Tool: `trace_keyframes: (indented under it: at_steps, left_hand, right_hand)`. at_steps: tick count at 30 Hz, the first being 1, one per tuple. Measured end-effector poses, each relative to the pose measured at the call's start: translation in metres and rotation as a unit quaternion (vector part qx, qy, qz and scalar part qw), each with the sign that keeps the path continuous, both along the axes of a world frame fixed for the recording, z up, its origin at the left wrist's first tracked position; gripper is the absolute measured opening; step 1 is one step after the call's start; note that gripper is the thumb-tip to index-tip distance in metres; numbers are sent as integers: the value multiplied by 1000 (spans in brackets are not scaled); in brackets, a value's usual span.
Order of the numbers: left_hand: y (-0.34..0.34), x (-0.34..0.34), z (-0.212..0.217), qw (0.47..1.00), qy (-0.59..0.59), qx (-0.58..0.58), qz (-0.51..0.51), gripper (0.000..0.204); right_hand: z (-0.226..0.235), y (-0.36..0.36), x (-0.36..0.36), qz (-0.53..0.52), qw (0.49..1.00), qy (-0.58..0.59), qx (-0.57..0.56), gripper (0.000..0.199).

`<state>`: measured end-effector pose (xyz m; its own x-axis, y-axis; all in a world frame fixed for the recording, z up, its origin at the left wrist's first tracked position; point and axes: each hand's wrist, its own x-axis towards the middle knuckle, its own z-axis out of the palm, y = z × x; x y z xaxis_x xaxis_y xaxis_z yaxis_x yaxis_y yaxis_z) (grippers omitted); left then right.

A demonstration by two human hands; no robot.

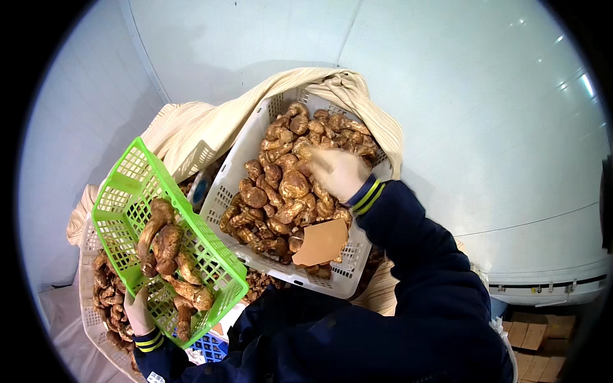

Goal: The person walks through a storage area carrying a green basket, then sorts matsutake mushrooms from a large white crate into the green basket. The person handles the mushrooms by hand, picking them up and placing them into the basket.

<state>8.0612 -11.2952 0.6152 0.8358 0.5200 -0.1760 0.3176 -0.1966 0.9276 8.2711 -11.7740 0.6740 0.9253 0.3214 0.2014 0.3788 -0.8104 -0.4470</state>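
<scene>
My left hand [138,312], in a pale glove, grips the near left side of a bright green plastic basket [223,260], which it holds tilted. Several large brown mushrooms [167,247] with thick stems lie inside that basket. My right hand [338,172], also gloved, is over a white plastic crate [207,205] heaped with brown mushrooms [294,184]. Motion smears its fingers, and I cannot make out whether they hold a mushroom. A torn piece of brown cardboard [322,242] rests on the heap's near right part.
Striped cream cloth [249,102] drapes over the white crate's far edge. Another crate of mushrooms [110,300] stands at the lower left, partly beneath the green basket. A blue crate [209,348] shows below. Pale wall panels [460,96] rise behind; cardboard boxes [533,335] sit lower right.
</scene>
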Motion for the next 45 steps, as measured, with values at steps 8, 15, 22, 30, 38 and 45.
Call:
trace_keyframes:
  at_steps: [8,15,22,30,38,45]
  left_hand:
    - [-2,-1,7,1000,14,-24,7,31]
    - [-5,10,-15,999,35,-37,-1,31]
    - [-9,5,-13,997,0,-77,-10,34]
    - [-34,12,21,997,-1,-80,-18,31]
    - [-38,20,23,995,4,-92,-41,31]
    - [-39,14,28,996,6,-87,-29,30]
  right_hand:
    - [-49,-83,122,-215,895,22,-390,35]
    - [-35,-83,143,-211,908,60,-357,32]
    - [15,-75,84,-52,980,139,134,45]
    - [23,-32,34,113,756,325,557,44]
    - [-32,-55,47,79,793,265,542,22]
    - [13,-13,21,-9,774,348,529,73]
